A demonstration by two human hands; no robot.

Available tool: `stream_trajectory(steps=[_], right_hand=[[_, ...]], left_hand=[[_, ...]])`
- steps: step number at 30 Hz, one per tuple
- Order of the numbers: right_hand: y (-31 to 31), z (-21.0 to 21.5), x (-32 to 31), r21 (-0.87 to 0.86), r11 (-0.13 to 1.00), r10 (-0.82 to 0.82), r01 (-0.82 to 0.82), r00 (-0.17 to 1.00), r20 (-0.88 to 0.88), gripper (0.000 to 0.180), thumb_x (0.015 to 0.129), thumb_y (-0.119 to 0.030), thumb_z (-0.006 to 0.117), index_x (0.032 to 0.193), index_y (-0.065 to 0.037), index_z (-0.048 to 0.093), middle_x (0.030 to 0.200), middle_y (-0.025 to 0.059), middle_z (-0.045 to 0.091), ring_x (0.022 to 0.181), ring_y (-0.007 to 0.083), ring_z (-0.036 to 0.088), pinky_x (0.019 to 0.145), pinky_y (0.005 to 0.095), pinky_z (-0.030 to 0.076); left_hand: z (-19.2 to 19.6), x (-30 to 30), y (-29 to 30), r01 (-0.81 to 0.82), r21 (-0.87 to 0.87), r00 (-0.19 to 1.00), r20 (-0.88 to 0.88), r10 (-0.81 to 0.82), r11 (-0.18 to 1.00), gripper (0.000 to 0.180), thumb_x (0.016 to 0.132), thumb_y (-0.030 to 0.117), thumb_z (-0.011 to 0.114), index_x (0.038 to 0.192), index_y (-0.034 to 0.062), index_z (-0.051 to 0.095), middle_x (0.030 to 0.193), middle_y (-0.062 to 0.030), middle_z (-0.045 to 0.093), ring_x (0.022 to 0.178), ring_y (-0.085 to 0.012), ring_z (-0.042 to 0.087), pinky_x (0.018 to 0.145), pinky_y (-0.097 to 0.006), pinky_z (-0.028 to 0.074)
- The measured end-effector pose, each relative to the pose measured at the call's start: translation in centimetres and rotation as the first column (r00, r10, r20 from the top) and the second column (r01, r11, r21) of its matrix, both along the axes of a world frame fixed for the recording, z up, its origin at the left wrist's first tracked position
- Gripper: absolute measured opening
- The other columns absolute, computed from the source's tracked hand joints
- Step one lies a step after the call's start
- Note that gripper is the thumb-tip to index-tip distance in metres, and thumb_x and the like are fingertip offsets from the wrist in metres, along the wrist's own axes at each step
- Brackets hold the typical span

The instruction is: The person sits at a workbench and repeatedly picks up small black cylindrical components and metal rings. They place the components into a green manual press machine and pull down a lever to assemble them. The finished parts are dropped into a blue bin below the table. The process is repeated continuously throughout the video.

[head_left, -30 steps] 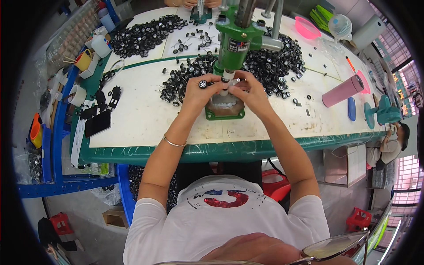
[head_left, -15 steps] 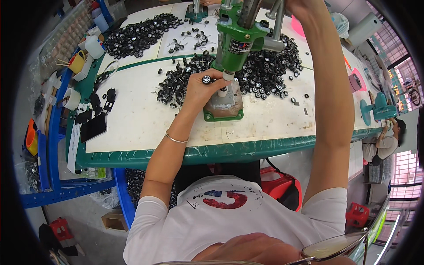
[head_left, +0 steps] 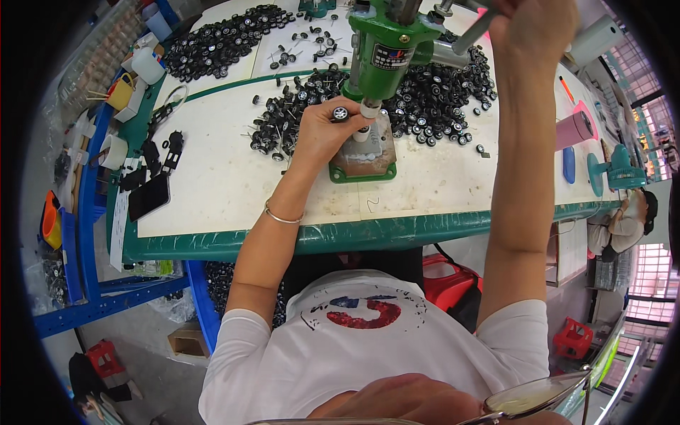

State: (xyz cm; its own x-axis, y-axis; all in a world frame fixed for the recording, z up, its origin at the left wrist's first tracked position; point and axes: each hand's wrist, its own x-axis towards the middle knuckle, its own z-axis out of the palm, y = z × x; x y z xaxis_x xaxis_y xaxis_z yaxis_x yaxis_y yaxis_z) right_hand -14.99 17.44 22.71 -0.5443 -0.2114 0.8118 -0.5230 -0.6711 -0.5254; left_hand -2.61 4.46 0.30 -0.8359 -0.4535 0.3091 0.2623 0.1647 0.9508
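Observation:
My left hand [head_left: 322, 134] is closed at the green hand press [head_left: 382, 60], its fingertips just under the ram. A small black toy wheel with a silver hub [head_left: 341, 114] rests in that hand, by the thumb and forefinger. Between the fingertips and the white post [head_left: 360, 137] on the press base, a second dark part is mostly hidden. My right hand [head_left: 535, 32], raised at the upper right, is wrapped round the metal press lever [head_left: 476, 32]. Piles of similar wheels [head_left: 301, 106] lie on both sides of the press, some with thin axles.
Another wheel heap [head_left: 223, 42] covers the table's far left. A phone [head_left: 149, 197] and black plastic parts [head_left: 172, 152] lie on the left. To the right are a pink cylinder [head_left: 574, 130] and a teal fan [head_left: 623, 168]. A co-worker [head_left: 623, 223] sits beyond the right edge.
My right hand has swung rightward and nearer to me, moving the press lever with it. My left hand stays at the press with the wheel. The whole view has shifted slightly.

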Motion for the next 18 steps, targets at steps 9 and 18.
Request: stream_trajectory(steps=[9, 18], right_hand=[[1.3, -2.1, 3.4, -0.186, 0.972, -0.151, 0.143, 0.988, -0.027, 0.037, 0.089, -0.022, 0.047, 0.058, -0.011, 0.029, 0.052, -0.0022, 0.020, 0.045, 0.0078, 0.013, 0.043, 0.0270, 0.013], [1.8, -2.6, 3.4, -0.170, 0.976, -0.140, 0.133, 0.990, -0.029, 0.037, 0.088, -0.021, 0.049, 0.058, -0.011, 0.030, 0.052, -0.0028, 0.022, 0.045, 0.0082, 0.016, 0.043, 0.0266, 0.015]], left_hand=[[0.8, 0.2, 0.5, 0.000, 0.168, 0.988, 0.153, -0.026, 0.986, 0.017, 0.075, 0.001, 0.075, 0.091, 0.0032, 0.072, 0.084, -0.0008, 0.069, 0.077, -0.0069, 0.062, 0.070, -0.022, 0.049], [1.4, 0.3, 1.1, -0.024, 0.133, 0.994, 0.106, 0.010, 0.991, 0.029, 0.073, 0.007, 0.077, 0.102, 0.0051, 0.071, 0.081, 0.0021, 0.063, 0.070, -0.0048, 0.056, 0.062, -0.022, 0.047]])
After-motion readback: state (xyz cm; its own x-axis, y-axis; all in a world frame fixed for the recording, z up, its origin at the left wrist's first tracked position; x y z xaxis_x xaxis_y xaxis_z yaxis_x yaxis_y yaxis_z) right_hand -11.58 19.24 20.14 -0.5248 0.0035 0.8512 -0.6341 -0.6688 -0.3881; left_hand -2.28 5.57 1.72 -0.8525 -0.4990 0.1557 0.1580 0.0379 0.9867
